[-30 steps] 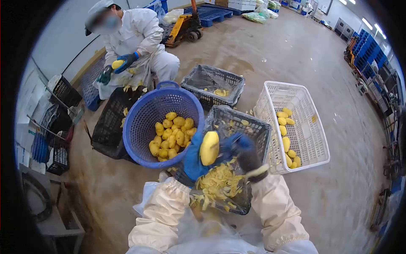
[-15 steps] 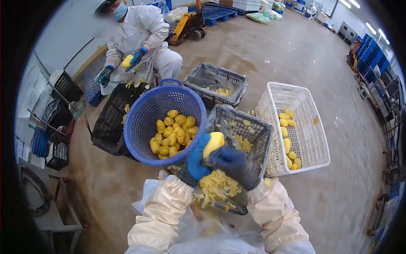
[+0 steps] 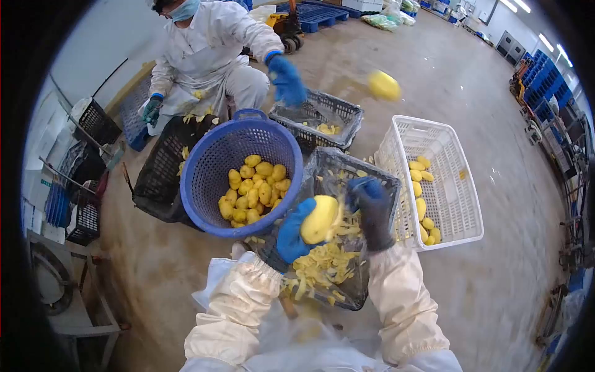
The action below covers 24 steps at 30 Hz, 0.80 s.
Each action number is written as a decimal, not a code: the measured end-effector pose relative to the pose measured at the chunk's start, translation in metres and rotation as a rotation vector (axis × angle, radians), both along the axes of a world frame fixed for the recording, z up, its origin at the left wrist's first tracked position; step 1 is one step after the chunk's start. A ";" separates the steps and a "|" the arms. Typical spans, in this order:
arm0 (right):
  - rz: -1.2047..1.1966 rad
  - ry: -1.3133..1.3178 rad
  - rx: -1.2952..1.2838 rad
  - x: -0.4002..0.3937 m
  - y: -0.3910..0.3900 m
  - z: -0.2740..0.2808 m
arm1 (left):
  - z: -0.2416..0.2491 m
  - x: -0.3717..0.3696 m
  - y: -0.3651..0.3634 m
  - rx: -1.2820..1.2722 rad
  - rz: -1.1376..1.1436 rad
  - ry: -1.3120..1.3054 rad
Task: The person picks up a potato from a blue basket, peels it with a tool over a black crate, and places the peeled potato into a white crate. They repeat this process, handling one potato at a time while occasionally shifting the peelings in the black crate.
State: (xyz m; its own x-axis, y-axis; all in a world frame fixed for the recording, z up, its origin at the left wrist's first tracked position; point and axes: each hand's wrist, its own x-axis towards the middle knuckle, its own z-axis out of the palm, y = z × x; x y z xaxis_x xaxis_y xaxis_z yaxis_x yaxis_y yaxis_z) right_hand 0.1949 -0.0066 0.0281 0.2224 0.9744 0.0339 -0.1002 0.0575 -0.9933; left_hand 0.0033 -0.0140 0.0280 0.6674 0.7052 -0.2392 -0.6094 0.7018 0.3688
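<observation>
My left hand [image 3: 294, 234], in a blue glove, is closed round a large yellow potato [image 3: 319, 219], its surface smooth and pale. To the right, my right hand [image 3: 372, 208] in a dark blue glove is curled shut and smeared by motion; whatever it grips is hidden. A strip of peel shows along the potato's right side. Beneath both hands, a black lined crate [image 3: 390, 186] holds a heap of potato peelings [image 3: 322, 268]. Left of my hands stands a blue basket [image 3: 207, 146] with several yellow potatoes [image 3: 254, 189] in it.
A white crate [image 3: 462, 180] at the right contains several peeled potatoes [image 3: 421, 206]. A co-worker [image 3: 211, 62] sits at upper left, one gloved arm stretched out; a blurred potato [image 3: 384, 85] is in the air. Other black crates [image 3: 158, 180] flank the basket.
My right hand has moved right and up, away from the potato. My left hand has tilted the potato slightly lower. The co-worker's arm has swung out, and their potato is now airborne.
</observation>
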 end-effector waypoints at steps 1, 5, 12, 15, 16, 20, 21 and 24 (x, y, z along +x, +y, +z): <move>-0.139 -0.079 0.040 0.012 0.007 0.000 | 0.001 -0.001 -0.001 0.096 -0.082 0.097; 0.181 0.258 0.112 -0.007 -0.012 0.000 | -0.024 -0.004 0.013 -0.141 0.041 -0.101; 0.141 0.001 0.237 -0.008 -0.015 0.008 | -0.037 -0.005 0.012 -0.130 0.064 -0.005; 0.209 -0.111 0.137 -0.027 -0.025 -0.002 | -0.038 -0.002 0.018 -0.138 0.043 -0.051; 0.265 -0.319 0.141 -0.034 -0.030 0.004 | -0.040 0.002 0.020 -0.109 0.102 -0.030; -0.110 -0.332 0.197 -0.012 -0.009 -0.001 | -0.041 -0.001 0.012 -0.123 0.066 -0.057; -0.108 -0.332 0.199 -0.008 -0.009 0.000 | -0.041 -0.004 0.015 -0.128 -0.008 -0.076; 0.002 -0.001 0.100 -0.004 -0.008 0.003 | -0.033 -0.005 0.019 -0.098 0.040 -0.089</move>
